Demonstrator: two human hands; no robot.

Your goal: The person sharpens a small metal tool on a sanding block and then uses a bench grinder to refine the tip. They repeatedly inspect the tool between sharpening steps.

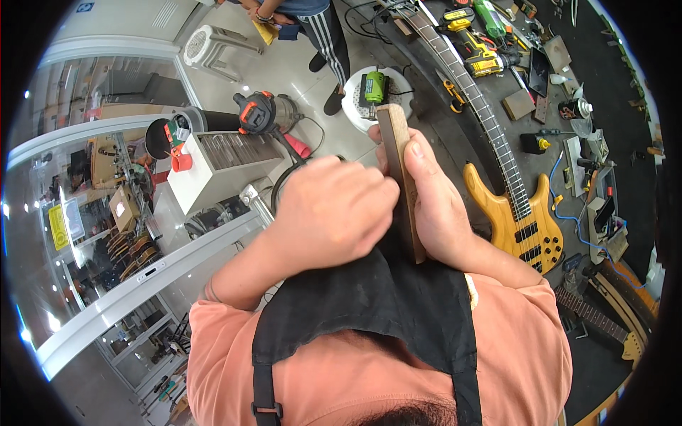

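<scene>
In front of my black apron (334,298) a long, narrow wooden block (397,138) stands on end, brown with a darker side facing left. My right hand (439,202) grips it from the right, with the thumb along its edge and the other fingers behind it. Curled into a fist, my left hand (334,209) is up against the block's left side. Its fingertips are turned away, so anything inside that fist is hidden.
On the right, a dark workbench carries a yellow-bodied bass guitar (508,216), a yellow drill (483,57) and a black bottle (531,143). A green machine (375,86) sits on a white stool (355,106). Ahead are a vacuum cleaner (266,113) and another person (323,35).
</scene>
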